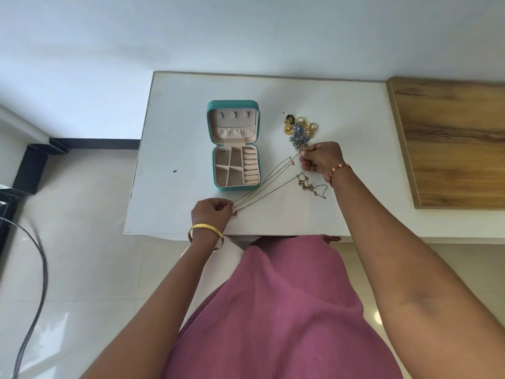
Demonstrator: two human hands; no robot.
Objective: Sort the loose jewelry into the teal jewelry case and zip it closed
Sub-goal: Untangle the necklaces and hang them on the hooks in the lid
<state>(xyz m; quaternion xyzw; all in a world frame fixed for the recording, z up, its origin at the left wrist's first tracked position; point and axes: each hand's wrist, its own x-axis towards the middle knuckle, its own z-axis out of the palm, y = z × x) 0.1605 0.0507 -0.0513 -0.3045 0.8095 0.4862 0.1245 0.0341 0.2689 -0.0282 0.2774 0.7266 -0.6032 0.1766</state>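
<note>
Now a thin chain point(266, 181) stretches diagonally between both hands, just right of the teal jewelry case point(235, 168).
Left hand point(211, 213) pinches its near end, right hand point(322, 160) pinches the far end.

The person is wearing a pink garment point(287, 310), a gold bangle point(205, 233) behind the left-hand fingers, and a red thread bracelet point(338, 172) behind the right-hand fingers.

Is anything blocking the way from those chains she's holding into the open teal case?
Nothing visible does. The thin chains stretch between her left hand and right hand, right beside the teal case, whose lid is open and compartments look empty.
</note>
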